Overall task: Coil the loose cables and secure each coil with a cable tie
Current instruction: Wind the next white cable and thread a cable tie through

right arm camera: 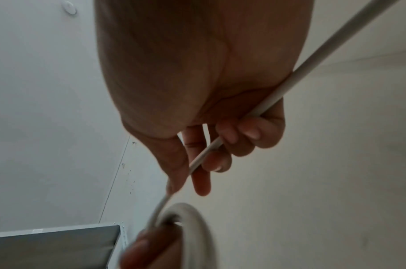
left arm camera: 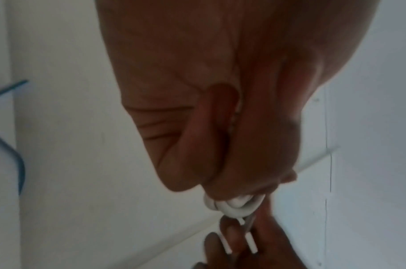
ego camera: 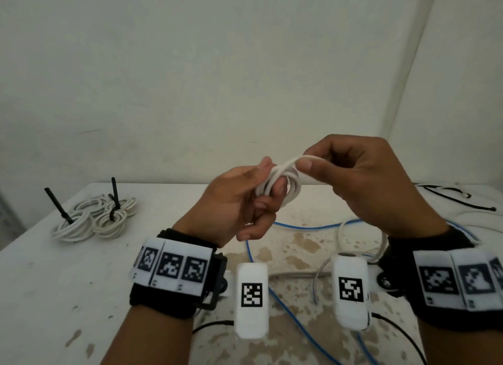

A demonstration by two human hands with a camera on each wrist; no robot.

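Note:
Above the table's middle, my left hand (ego camera: 261, 193) holds a small coil of white cable (ego camera: 291, 186) wound around its fingers. My right hand (ego camera: 321, 163) pinches the free run of the same white cable (right arm camera: 289, 80) between thumb and forefinger, just right of the coil, with the strand passing through its curled fingers. The left wrist view shows the coil (left arm camera: 234, 203) under the left fingertips. At the table's far left lie several finished white coils (ego camera: 92, 219), bound with black cable ties (ego camera: 115, 198) whose tails stick up.
A blue cable (ego camera: 294, 321) and another white cable (ego camera: 353, 223) lie loose on the stained white table (ego camera: 68, 283). Black cable ties (ego camera: 457, 201) lie at the far right. White walls close in behind and to the right.

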